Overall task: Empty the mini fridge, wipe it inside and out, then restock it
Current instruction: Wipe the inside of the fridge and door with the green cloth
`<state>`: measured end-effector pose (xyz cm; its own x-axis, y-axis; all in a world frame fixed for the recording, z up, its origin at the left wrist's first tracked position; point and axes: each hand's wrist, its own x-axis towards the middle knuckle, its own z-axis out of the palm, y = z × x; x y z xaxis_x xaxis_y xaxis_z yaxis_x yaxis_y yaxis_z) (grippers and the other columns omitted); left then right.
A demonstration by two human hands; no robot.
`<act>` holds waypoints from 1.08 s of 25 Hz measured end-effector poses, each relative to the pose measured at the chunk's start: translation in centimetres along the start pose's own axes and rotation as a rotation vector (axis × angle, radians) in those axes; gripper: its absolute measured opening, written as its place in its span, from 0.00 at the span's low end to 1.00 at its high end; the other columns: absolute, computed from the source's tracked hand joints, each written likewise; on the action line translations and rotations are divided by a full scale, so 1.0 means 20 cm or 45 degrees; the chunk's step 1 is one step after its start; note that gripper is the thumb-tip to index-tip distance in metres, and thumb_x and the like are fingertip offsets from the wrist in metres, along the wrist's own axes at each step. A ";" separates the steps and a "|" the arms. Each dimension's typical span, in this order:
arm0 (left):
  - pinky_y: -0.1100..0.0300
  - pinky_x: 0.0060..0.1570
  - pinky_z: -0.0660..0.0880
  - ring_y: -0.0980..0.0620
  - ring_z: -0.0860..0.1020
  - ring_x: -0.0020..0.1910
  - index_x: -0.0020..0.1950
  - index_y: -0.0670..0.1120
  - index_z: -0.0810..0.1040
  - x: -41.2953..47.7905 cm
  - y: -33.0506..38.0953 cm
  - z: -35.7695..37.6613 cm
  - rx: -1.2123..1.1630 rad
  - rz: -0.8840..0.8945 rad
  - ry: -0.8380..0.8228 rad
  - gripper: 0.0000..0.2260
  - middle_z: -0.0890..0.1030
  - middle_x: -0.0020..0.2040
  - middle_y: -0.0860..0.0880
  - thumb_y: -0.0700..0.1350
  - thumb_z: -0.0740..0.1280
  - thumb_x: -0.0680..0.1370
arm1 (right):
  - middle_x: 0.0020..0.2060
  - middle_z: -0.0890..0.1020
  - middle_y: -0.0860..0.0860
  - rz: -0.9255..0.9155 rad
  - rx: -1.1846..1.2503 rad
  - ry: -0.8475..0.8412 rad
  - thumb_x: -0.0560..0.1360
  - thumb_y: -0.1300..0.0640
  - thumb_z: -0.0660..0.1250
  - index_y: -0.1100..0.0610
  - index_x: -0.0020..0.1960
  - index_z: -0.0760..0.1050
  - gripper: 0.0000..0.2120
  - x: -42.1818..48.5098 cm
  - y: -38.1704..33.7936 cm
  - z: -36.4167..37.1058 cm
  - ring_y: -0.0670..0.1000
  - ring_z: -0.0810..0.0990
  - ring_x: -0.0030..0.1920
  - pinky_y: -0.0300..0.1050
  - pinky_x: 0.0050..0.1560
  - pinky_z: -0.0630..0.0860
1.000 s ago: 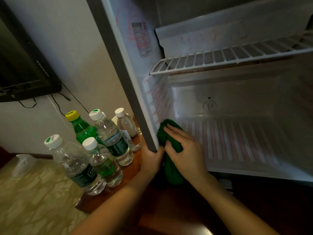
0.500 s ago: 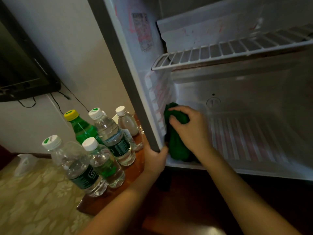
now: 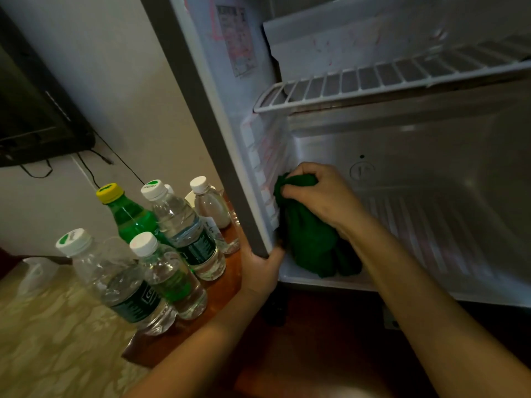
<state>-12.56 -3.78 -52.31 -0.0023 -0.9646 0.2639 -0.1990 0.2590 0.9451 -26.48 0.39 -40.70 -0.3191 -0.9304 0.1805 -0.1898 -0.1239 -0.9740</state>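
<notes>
Nearest us, our left hand [image 3: 263, 271] grips the front edge of the mini fridge [image 3: 416, 145] at its lower left corner, fingers wrapped round the grey rim. Just beyond it our right hand [image 3: 321, 196] is curled tight round a green cloth [image 3: 310, 242], a dark, bunched wad. Its top is pressed against the ribbed guides of the fridge's left inner wall and its lower end lies on the fridge floor in the front left corner. The fridge stands on the desk [image 3: 201, 334] with its inside bare: a pale ribbed floor, a round dial [image 3: 362, 170] on the back wall, and a faded sticker [image 3: 237, 44] high on the left wall.

Half a second ago the cloth sat at much the same spot. A full second ago our right hand lay flatter over it, right at the front lip, so hand and cloth have gone deeper along the wall. Our left hand has kept its hold on the rim, and the bottles have not shifted.

By count we see one cloth and one white wire shelf [image 3: 373, 79] spanning the upper part of the fridge. On the desk's left corner, beside the fridge, stand four clear water bottles [image 3: 135, 291] with white caps and one green bottle [image 3: 129, 219] with a yellow cap, all upright and bunched close. A pale edge shows behind them, and we cannot tell what it is. Farther left, one dark screen [image 3: 34, 124] hangs on the wall, with cables [image 3: 37, 170] trailing beneath it.
</notes>
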 end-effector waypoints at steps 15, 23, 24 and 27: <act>0.42 0.62 0.72 0.45 0.75 0.63 0.71 0.44 0.66 0.04 -0.08 0.00 -0.010 0.058 -0.076 0.43 0.76 0.63 0.44 0.66 0.73 0.63 | 0.56 0.71 0.45 -0.819 -0.386 0.249 0.74 0.55 0.64 0.54 0.62 0.77 0.17 -0.10 0.26 0.05 0.41 0.73 0.58 0.33 0.58 0.71; 0.42 0.65 0.69 0.44 0.72 0.65 0.73 0.46 0.63 0.04 -0.10 -0.01 0.039 0.053 -0.048 0.46 0.73 0.66 0.44 0.69 0.70 0.63 | 0.56 0.73 0.50 -0.942 -0.449 0.299 0.74 0.57 0.64 0.56 0.58 0.78 0.14 -0.07 0.30 0.04 0.48 0.76 0.57 0.43 0.55 0.76; 0.42 0.65 0.69 0.44 0.72 0.65 0.73 0.47 0.63 0.04 -0.12 -0.01 0.059 0.050 -0.046 0.46 0.73 0.66 0.44 0.71 0.70 0.62 | 0.56 0.73 0.50 -0.951 -0.445 0.301 0.74 0.57 0.64 0.56 0.58 0.79 0.14 -0.07 0.30 0.03 0.48 0.76 0.57 0.44 0.55 0.76; 0.43 0.65 0.69 0.45 0.72 0.65 0.72 0.49 0.63 0.05 -0.13 -0.01 0.084 0.026 -0.028 0.47 0.73 0.66 0.45 0.72 0.69 0.62 | 0.56 0.71 0.49 -0.973 -0.459 0.257 0.75 0.57 0.63 0.53 0.59 0.80 0.14 -0.07 0.30 -0.01 0.50 0.76 0.56 0.49 0.52 0.78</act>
<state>-11.77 -5.30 -54.41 -0.0282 -0.9602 0.2780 -0.2627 0.2754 0.9247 -27.29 0.91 -46.73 -0.1364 -0.5536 0.8215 -0.6907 -0.5413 -0.4795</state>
